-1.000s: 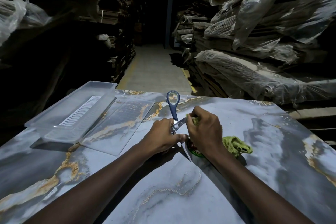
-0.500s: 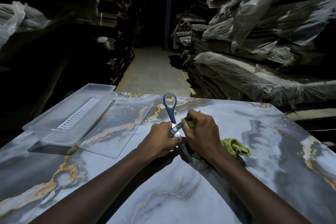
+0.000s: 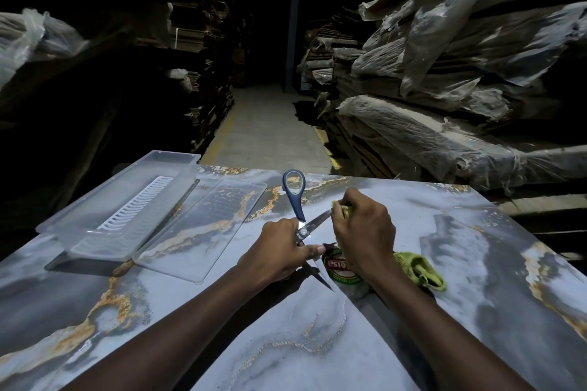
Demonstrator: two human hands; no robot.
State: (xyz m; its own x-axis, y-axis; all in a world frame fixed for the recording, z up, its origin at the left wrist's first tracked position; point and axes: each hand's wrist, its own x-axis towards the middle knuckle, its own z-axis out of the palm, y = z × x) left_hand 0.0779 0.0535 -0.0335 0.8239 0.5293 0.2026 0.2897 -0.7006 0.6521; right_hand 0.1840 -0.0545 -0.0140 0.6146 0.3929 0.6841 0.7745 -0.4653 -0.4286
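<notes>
Fingers (image 3: 305,253) of L hand (image 3: 277,255) round scissors (image 3: 296,205), R hand (image 3: 363,228) round cloth (image 3: 419,270)

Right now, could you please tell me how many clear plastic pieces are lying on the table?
2: a tray at the far left edge, and a flat lid right beside it, nearer the hands. None looks hidden.

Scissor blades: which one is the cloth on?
The upper blade, angled up-right into the green cloth that the right hand pinches. The lower blade points down at the table, bare.
</notes>
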